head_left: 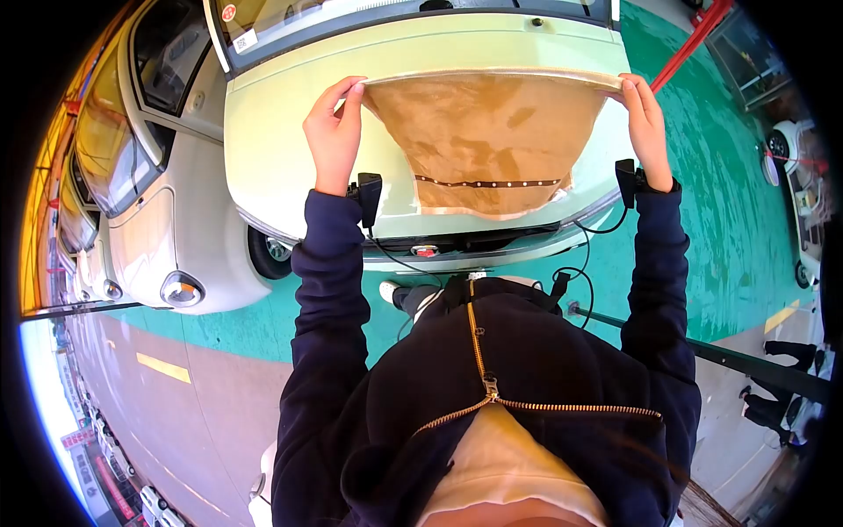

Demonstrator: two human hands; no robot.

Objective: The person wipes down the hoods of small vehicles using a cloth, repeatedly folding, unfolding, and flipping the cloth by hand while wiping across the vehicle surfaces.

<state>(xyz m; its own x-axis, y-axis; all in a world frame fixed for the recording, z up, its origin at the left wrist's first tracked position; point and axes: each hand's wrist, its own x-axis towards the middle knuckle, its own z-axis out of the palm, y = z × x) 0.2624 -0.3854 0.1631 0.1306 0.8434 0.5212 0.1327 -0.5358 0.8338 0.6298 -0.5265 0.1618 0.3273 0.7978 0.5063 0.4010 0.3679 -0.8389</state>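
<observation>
A tan cloth (pixel 492 123) was held out over the hood (pixel 272 132) of a pale green car (pixel 421 48). The left hand (pixel 332 132) pinched its top left corner between the thumb and a finger. The right hand (pixel 647 127) pinched the top right corner the same way. The two hands were wide apart, so the top edge went across between them almost straight, with a small bend. The cloth got thinner toward the bottom, and its side edges slanted in. A dark strip (pixel 487 184) with light dots ran across it near the bottom edge. I cannot tell if the low part touched the hood or hung just above it.

The bottom edge stopped before the front edge of the hood, and a bit of hood showed between them. Past the left hand, more hood showed, up to its left side edge. The right hand was near the hood's right edge, and beyond it the green floor (pixel 711 246) spread out wide. Behind the cloth, a band of hood ran up to the windshield (pixel 439 16). Each wrist had a black box, one on the left (pixel 370 198) and one on the right (pixel 625 183), with thin wires hanging down. A white car (pixel 211 202) stood beside the green one, on the left.
</observation>
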